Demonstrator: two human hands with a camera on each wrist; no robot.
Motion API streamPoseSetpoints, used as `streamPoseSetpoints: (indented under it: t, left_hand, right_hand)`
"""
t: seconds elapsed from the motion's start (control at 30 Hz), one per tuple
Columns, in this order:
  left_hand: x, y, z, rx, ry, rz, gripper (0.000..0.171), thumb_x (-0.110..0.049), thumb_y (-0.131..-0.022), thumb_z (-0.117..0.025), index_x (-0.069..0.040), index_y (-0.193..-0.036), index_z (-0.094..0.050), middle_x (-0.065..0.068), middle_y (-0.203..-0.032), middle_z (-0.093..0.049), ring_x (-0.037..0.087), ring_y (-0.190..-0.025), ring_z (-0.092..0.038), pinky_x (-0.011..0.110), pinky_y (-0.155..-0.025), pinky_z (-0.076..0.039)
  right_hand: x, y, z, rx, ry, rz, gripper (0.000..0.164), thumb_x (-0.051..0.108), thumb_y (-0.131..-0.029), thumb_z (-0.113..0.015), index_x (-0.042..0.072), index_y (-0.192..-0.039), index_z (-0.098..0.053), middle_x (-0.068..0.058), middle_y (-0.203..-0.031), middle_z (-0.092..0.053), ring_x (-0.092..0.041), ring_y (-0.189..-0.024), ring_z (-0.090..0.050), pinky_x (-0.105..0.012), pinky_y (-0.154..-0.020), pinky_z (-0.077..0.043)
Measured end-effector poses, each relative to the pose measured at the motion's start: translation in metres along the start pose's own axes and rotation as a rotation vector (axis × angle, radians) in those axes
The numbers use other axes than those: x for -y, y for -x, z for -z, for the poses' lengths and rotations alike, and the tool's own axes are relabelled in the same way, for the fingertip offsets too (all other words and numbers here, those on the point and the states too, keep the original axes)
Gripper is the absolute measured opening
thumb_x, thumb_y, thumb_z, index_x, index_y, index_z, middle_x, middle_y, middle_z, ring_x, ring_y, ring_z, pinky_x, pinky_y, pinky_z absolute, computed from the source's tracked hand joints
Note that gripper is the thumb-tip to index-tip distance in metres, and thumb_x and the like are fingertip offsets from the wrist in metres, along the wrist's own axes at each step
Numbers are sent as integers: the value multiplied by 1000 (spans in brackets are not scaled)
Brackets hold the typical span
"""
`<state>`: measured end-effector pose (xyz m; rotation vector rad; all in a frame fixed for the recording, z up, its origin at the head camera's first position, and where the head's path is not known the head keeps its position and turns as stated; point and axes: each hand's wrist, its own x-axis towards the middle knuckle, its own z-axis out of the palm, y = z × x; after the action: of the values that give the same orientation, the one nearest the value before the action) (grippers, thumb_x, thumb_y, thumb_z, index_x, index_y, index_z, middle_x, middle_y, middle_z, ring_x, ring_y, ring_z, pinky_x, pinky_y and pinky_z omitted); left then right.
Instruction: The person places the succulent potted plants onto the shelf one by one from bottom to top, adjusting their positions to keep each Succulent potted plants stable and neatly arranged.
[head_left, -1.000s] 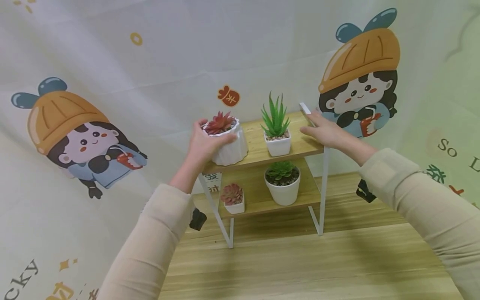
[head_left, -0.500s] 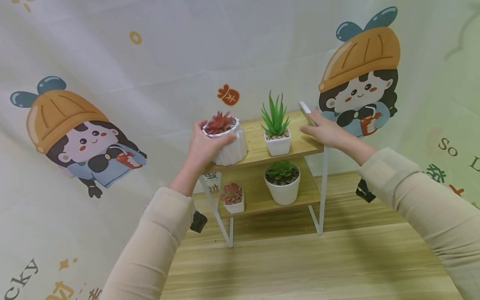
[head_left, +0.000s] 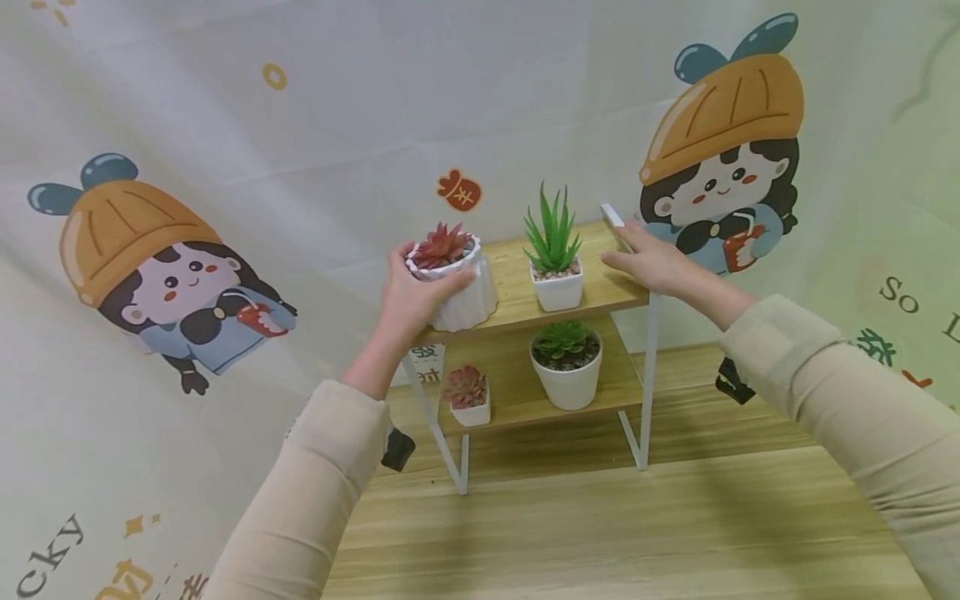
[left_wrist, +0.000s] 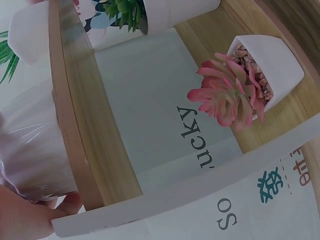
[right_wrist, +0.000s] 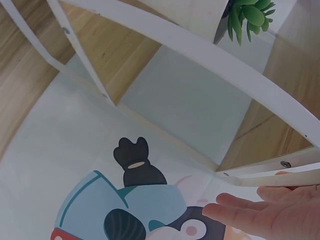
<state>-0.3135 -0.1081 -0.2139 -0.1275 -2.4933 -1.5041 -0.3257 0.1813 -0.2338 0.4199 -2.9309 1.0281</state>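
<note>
My left hand (head_left: 412,292) grips a white ribbed pot (head_left: 467,302) with a red succulent (head_left: 442,246), at the left end of the top shelf (head_left: 510,304). In the left wrist view the pot (left_wrist: 30,155) shows at the left edge beside my fingers. My right hand (head_left: 656,265) rests at the shelf's right end against the white metal frame (head_left: 649,367), its fingers extended in the right wrist view. Between the hands stands a small square white pot (head_left: 558,290) with a spiky green plant (head_left: 552,233).
On the lower shelf (head_left: 517,417) are a small white pot with a pinkish succulent (head_left: 465,387) and a round white pot (head_left: 567,385) with a green succulent. A wooden tabletop (head_left: 600,525) lies below. Behind hangs a printed cloth (head_left: 337,192) with cartoon figures.
</note>
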Motion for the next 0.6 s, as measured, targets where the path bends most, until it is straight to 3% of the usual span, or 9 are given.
streamPoseSetpoints:
  t: [0.33,0.47,0.6]
  left_hand:
    - [1,8,9,17,-19,-49,100,-44,-56,-71,-18,-132,-12,6,-131,-26,20,-115,-31,34,-93,-30]
    - [3,14,20,22,-43,-67,98,-47,-58,-69,-19,-132,-12,6,-133,-23,22,-118,-26,39,-93,-29]
    - [10,21,34,7,-106,-97,96,-49,-59,-66,-20,-132,-11,4,-134,-22,24,-120,-22,45,-93,-27]
  right_hand:
    - [1,-2,5,39,-23,14,68,40,-86,-34,1,-133,-3,-19,-136,12,-34,-123,7,-51,-97,-4]
    - [-2,5,9,97,-169,-2,74,52,-82,-32,13,-134,5,-6,-135,23,-25,-122,18,-53,-96,-1]
    - [-6,14,13,129,-296,-20,76,59,-78,-30,22,-132,8,2,-136,20,-22,-123,17,-55,-95,-2]
